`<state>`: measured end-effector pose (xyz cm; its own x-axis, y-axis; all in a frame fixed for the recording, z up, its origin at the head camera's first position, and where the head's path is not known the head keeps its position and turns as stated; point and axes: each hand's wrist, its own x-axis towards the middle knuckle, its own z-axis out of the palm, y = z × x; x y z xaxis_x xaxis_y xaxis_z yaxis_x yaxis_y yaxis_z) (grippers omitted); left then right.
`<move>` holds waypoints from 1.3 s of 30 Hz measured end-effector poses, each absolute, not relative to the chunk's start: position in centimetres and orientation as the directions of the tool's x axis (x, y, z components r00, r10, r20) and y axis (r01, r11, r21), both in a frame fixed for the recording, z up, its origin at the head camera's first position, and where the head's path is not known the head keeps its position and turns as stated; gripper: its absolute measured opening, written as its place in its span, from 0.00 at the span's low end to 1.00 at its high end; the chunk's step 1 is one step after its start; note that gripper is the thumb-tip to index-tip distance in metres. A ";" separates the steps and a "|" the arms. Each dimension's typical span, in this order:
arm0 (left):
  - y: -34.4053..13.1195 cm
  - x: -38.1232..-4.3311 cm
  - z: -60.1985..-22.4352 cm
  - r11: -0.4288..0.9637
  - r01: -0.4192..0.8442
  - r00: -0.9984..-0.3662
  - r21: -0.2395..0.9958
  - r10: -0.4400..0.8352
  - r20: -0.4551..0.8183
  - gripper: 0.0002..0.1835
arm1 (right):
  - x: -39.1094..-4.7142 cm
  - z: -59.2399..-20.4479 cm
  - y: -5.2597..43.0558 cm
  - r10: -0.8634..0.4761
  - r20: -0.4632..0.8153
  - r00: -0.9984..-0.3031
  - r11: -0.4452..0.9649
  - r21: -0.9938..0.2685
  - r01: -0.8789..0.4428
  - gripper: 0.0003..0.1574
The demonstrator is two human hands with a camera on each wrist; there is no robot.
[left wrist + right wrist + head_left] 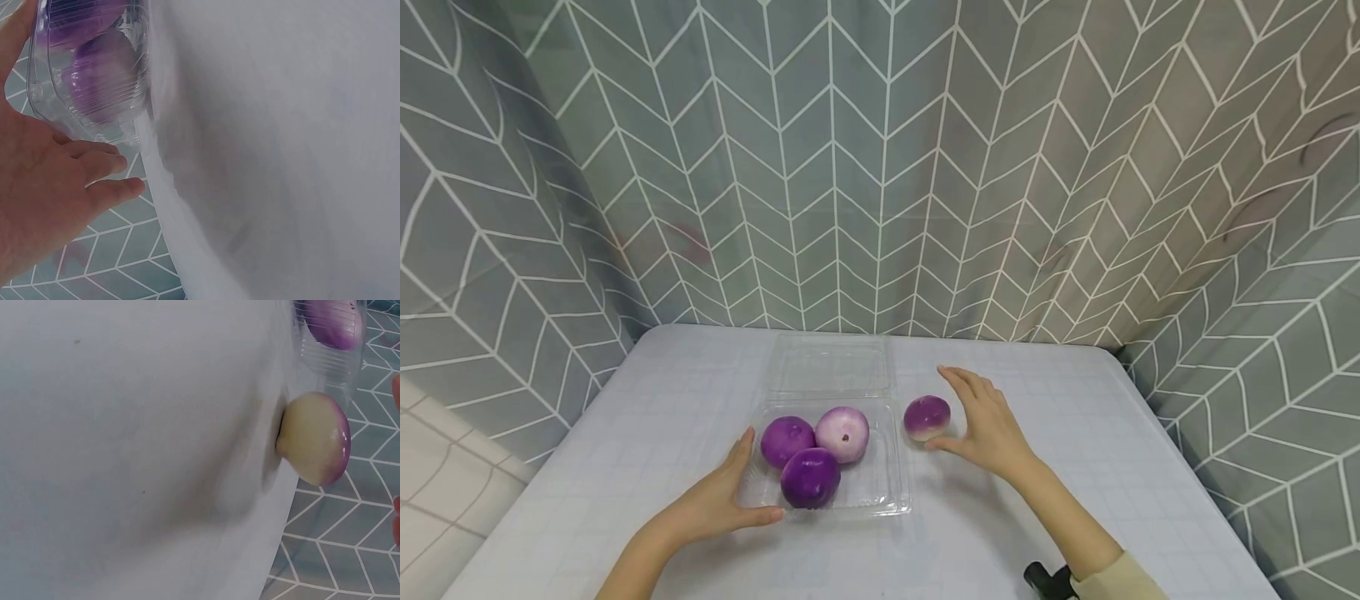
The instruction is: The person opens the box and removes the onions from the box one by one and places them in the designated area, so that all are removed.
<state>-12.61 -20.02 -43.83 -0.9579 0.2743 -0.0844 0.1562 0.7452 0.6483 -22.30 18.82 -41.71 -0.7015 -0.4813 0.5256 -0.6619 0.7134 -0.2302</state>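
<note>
A clear hinged plastic box (880,492) lies on the table with its lid folded back. Inside it sit three round purple vegetables, turnip-like: a purple one (787,442), a pale pinkish one (842,435) and a dark glossy one (810,478). My left hand (715,500) is spread at the box's front left corner, thumb along the front and fingers by the left side. To the right of the box, a purple-and-cream turnip (315,437) rests on the table. My right hand (988,425) arches over its right side, thumb and fingers apart; in the right wrist view, fingertips show a gap from it.
The opened lid (830,367) lies flat behind the box, toward the table's far edge. White cloth covers the table (1037,375). Grey curtains with white chevron lines (865,167) hang behind and on both sides. A black object (1048,581) shows by the right sleeve.
</note>
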 end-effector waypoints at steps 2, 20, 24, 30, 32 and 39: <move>-20.0 -12.6 -43.8 0.745 0.156 -0.958 0.648 0.275 -0.085 0.67 | -22.3 -41.6 18.6 -0.476 0.563 -0.676 0.694 -0.232 -0.682 0.67; -20.1 -12.5 -43.7 0.730 0.160 -0.958 0.664 0.278 -0.075 0.67 | -21.3 -40.3 14.0 -0.570 0.655 -0.496 0.513 -0.187 -0.838 0.56; -20.1 -12.5 -43.6 0.730 0.164 -0.958 0.663 0.279 -0.071 0.66 | -21.1 -40.2 12.7 -0.608 0.642 -0.467 0.495 -0.153 -0.855 0.55; -20.1 -12.5 -43.6 0.728 0.157 -0.958 0.667 0.277 -0.077 0.67 | -20.8 -40.2 11.0 -0.668 0.616 -0.418 0.455 -0.106 -0.884 0.54; -20.1 -12.5 -43.6 0.729 0.156 -0.958 0.666 0.276 -0.078 0.67 | -20.7 -40.2 10.5 -0.685 0.607 -0.402 0.441 -0.093 -0.893 0.53; -20.1 -12.5 -43.6 0.727 0.150 -0.959 0.670 0.271 -0.080 0.67 | -20.6 -40.6 9.1 -0.727 0.596 -0.341 0.384 -0.058 -0.921 0.54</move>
<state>-12.51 -20.08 -43.58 -0.9592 0.2712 -0.0795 0.1502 0.7273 0.6697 -20.60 9.13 -40.64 -0.3409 -0.7273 0.5957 -0.9214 0.3843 -0.0582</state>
